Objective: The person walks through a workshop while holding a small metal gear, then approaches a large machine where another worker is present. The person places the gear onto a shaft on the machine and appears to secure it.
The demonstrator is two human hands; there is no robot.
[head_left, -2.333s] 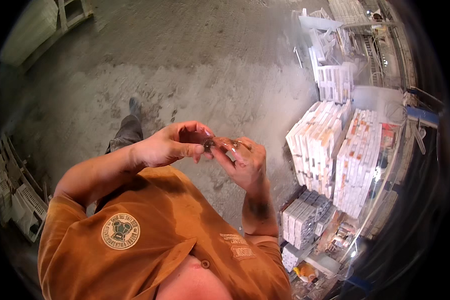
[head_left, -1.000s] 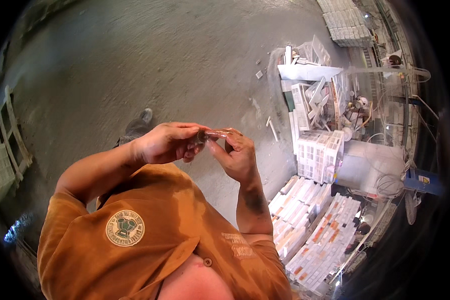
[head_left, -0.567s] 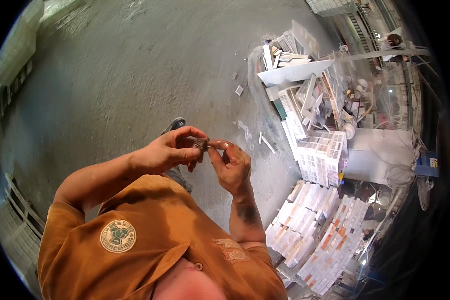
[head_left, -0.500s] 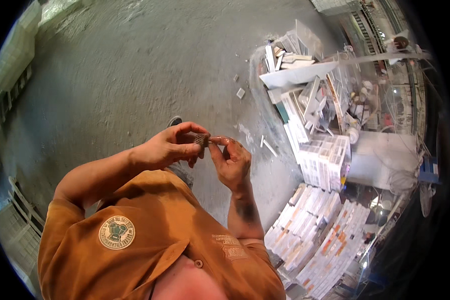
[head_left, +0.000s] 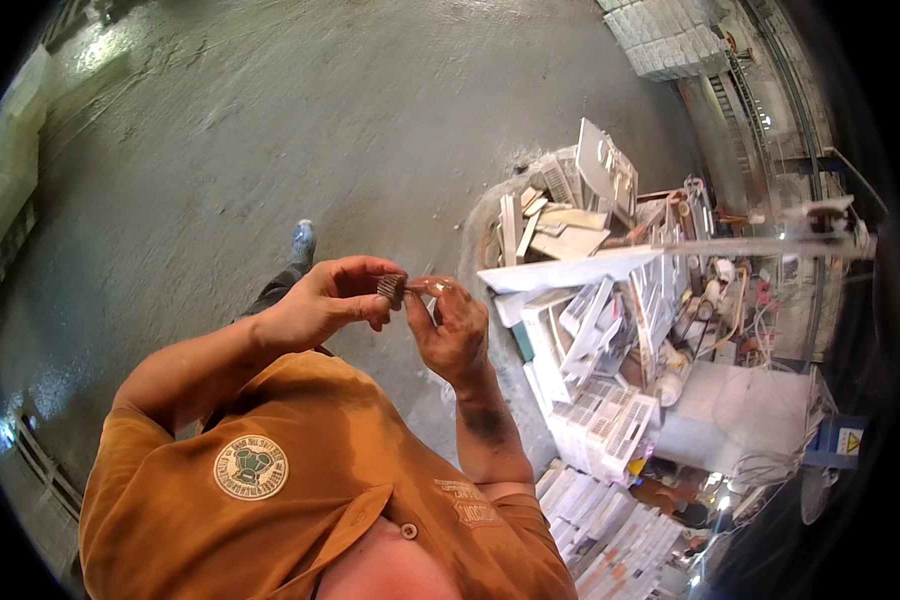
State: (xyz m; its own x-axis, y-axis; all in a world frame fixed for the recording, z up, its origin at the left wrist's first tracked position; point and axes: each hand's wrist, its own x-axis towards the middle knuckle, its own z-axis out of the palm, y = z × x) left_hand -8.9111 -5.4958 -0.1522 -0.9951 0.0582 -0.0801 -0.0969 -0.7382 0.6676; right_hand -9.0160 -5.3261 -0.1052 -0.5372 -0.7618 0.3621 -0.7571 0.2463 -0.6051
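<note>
In front of my chest, my left hand (head_left: 322, 305) pinches a small brown-grey ribbed piece (head_left: 391, 290) between thumb and fingers. Fine ridges run along its visible side; its exact kind I cannot make out. My right hand (head_left: 454, 328) meets it from the other side, thumb and forefinger closed at the right end of the piece. That forefinger looks wet and smeared with brown. Whatever else the right fingertips may hold is too small to tell.
Wet grey concrete floor (head_left: 270, 120) spreads ahead. To the right lies a heap of broken white boards (head_left: 570, 270) beside a white crate (head_left: 602, 425). Stacked pale slabs (head_left: 610, 530) stand nearer. A blue box (head_left: 836, 442) is at far right, wrapped stacks (head_left: 665, 40) beyond.
The view has shifted, so the board heap sits lower and further left. One foot now shows stepped forward at left. Both hands keep their pinch around the ribbed piece.
</note>
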